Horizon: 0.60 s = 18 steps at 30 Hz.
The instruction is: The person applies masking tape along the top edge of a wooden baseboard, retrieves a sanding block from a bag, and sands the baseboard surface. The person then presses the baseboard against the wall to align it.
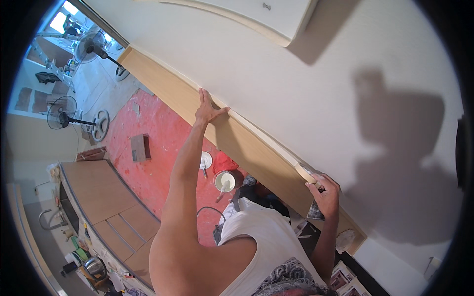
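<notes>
A long light-wood shelf (163, 86) runs diagonally along the white wall (291, 93). My left hand (211, 112) lies on the shelf with fingers spread, the fingertips at its edge against the wall. Lower right, my right hand (326, 195) grips a roll of masking tape (304, 173) between thumb and fingers. A pale strip of tape (266, 140) stretches from the roll along the seam between shelf and wall, toward my left hand. The far part of this strip is hard to tell from the wall.
Below the shelf stand a paint bucket (217, 183) with a brush in it and a white lid (207, 157) on the red floor covering (163, 116). A cardboard box (140, 148), two standing fans (63, 118) and a board-covered counter (94, 187) are left. A white cabinet (256, 15) hangs above.
</notes>
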Available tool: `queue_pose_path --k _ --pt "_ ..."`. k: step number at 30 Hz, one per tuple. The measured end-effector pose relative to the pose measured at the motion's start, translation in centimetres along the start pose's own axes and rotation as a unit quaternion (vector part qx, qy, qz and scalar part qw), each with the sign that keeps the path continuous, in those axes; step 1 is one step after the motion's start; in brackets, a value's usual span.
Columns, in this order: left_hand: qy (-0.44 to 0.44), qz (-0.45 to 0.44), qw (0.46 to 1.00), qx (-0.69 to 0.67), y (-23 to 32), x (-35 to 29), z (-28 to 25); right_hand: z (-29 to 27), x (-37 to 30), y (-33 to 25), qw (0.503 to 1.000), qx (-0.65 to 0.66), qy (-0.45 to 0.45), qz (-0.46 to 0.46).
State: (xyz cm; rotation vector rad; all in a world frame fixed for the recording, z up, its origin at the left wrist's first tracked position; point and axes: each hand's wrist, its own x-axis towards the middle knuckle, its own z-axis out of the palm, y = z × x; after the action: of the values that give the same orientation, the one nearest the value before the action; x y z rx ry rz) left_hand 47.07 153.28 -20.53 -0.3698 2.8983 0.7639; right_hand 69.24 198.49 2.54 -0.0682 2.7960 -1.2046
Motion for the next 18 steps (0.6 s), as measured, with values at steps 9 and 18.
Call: queue_pose_path --k 9,18 --pt "-0.006 0.013 1.000 0.025 1.5 -1.7 -0.2 0.6 0.2 -0.1 0.999 0.006 0.019 -0.025" --pt "-0.056 0.185 0.981 -0.011 5.7 -11.8 3.8 1.5 0.5 -0.7 1.000 0.012 0.009 0.020"
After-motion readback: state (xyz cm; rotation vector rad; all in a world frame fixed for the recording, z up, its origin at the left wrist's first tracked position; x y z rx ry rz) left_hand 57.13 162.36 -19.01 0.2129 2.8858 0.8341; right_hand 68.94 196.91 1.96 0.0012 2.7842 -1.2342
